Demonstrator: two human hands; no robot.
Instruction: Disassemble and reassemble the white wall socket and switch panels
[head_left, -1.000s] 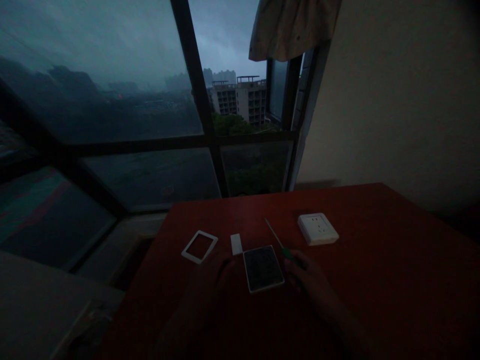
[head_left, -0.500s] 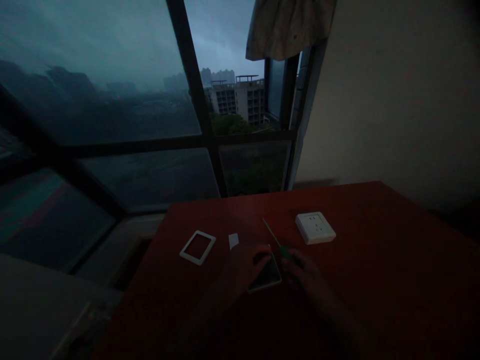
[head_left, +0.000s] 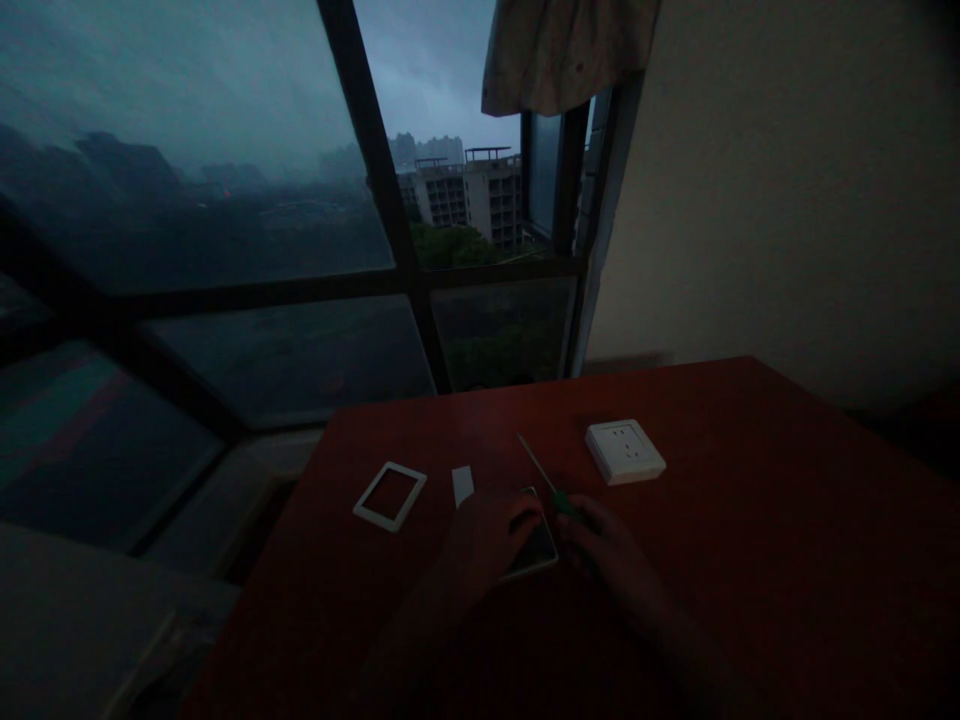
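My right hand (head_left: 607,548) is closed round the green handle of a screwdriver (head_left: 537,463), whose bare shaft points up and left over the table. My left hand (head_left: 487,532) bends over a white-rimmed square box (head_left: 537,570) with a dark inside. Its fingertips are curled together above the box's opening; what they grip, if anything, is too dark to see. Part of the box is hidden beneath this hand. Just beyond the left hand a small white rectangular piece (head_left: 463,481) lies partly covered. A white square frame (head_left: 391,496) rests flat farther left.
A white wall socket on its box (head_left: 626,452) sits on the reddish-brown table (head_left: 750,480), right of the screwdriver. Windows (head_left: 285,350) stand behind the table's far edge, and a pale wall (head_left: 750,220) rises at the right. The room is dim.
The view has shifted slightly, so everything appears a little farther left. Both hands keep nearly the same pose, the right one still holding the screwdriver.
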